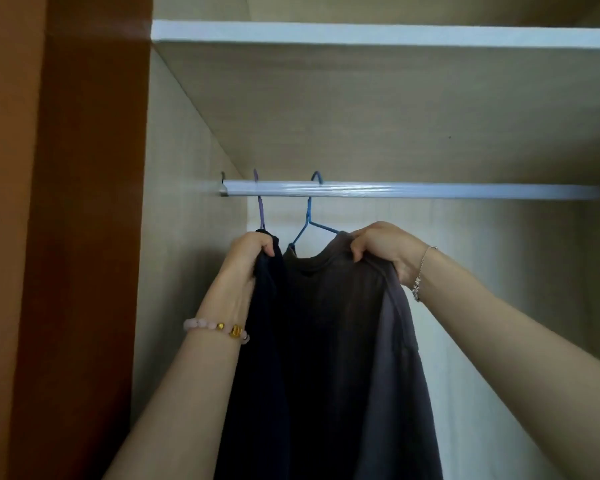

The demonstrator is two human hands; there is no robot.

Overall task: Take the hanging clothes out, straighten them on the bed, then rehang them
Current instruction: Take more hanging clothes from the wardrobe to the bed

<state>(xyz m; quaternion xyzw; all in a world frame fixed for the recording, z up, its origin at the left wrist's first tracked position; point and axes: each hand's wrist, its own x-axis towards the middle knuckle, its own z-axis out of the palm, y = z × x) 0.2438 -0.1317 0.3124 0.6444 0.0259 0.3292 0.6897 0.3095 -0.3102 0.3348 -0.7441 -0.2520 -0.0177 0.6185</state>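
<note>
Two dark garments hang from a silver wardrobe rail (pixel 430 190). A dark grey T-shirt (pixel 354 341) hangs on a blue hanger (pixel 309 216). To its left a navy garment (pixel 267 358) hangs on a purple hanger (pixel 260 206). My left hand (pixel 250 252) grips the top of the navy garment just below its hook. My right hand (pixel 381 245) pinches the grey T-shirt at its right shoulder. Both hangers' hooks sit over the rail. The garments' lower parts run out of the frame.
A white-edged shelf (pixel 378 34) spans the wardrobe above the rail. The brown wardrobe side panel (pixel 84 237) stands at the left. The beige back wall (pixel 499 271) shows to the right of the clothes.
</note>
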